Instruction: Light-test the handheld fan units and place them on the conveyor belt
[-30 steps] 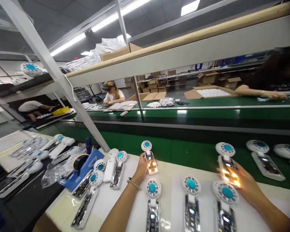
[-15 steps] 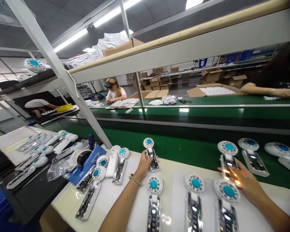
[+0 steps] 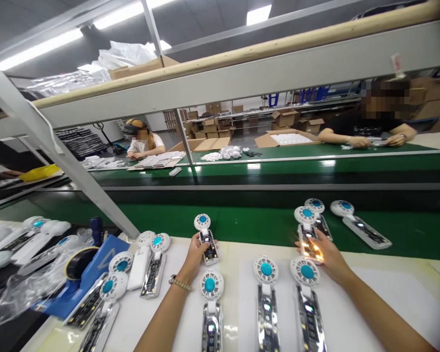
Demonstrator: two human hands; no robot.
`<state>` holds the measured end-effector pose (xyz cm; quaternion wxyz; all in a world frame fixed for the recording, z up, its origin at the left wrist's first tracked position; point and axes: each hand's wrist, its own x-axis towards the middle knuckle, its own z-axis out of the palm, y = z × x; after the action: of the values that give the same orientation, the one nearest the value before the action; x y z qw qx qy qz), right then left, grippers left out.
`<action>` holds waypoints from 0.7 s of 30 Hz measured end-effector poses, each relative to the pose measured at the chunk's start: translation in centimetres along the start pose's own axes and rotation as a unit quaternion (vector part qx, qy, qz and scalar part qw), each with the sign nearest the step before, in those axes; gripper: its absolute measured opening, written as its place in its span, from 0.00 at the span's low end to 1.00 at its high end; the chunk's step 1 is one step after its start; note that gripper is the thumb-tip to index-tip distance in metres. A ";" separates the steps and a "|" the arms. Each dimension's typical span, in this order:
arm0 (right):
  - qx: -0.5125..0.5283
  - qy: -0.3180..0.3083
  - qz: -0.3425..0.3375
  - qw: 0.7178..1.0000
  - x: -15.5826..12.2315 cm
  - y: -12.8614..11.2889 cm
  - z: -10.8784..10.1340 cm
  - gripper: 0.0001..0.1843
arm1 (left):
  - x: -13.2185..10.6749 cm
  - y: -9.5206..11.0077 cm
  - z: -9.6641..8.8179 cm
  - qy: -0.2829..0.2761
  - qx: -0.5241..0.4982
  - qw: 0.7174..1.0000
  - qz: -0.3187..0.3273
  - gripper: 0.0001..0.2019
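Note:
My left hand [image 3: 195, 255] grips a white round-headed fan unit [image 3: 206, 238] with a teal hub and an exposed circuit-board handle, its lights off. My right hand [image 3: 330, 256] rests its fingers over a matching unit [image 3: 307, 234], and the LEDs on its handle [image 3: 311, 249] glow yellow. Just below them, similar units lie in a row, including one [image 3: 266, 303] and another [image 3: 307, 298] close to my right hand. One more unit [image 3: 209, 305] lies under my left hand. A gold bracelet [image 3: 179, 282] circles my left wrist.
Further units lie to the left beside a blue tape holder [image 3: 91, 274] and a plastic bag [image 3: 22, 296]. A green conveyor belt [image 3: 256, 227] runs behind the white work surface [image 3: 234, 313]. A diagonal steel shelf strut [image 3: 66, 166] stands at the left. Co-workers [image 3: 144, 142] sit across the belt.
The view has swung, so everything sits further left and higher. The unit in my left hand has gone dark since a second ago. The unit under my right hand stays lit.

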<state>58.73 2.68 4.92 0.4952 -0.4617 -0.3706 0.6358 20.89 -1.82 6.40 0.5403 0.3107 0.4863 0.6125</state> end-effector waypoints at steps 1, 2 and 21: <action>0.000 -0.002 0.000 1.000 0.0 0.0 0.0 0.37 | 0.0 0.1 0.0 -0.004 0.001 1.000 -0.003 0.26; -0.002 -0.005 -0.001 1.000 0.1 0.1 0.0 0.38 | -0.1 0.1 0.1 -0.007 0.001 1.000 -0.005 0.26; -0.033 -0.036 -0.036 0.998 -1.3 -0.4 1.2 0.44 | -0.4 0.3 0.0 -0.019 0.009 1.000 -0.002 0.29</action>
<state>57.76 1.52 5.96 0.4886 -0.4410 -0.4257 0.6209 20.93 -2.20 6.72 0.5478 0.3258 0.4824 0.6009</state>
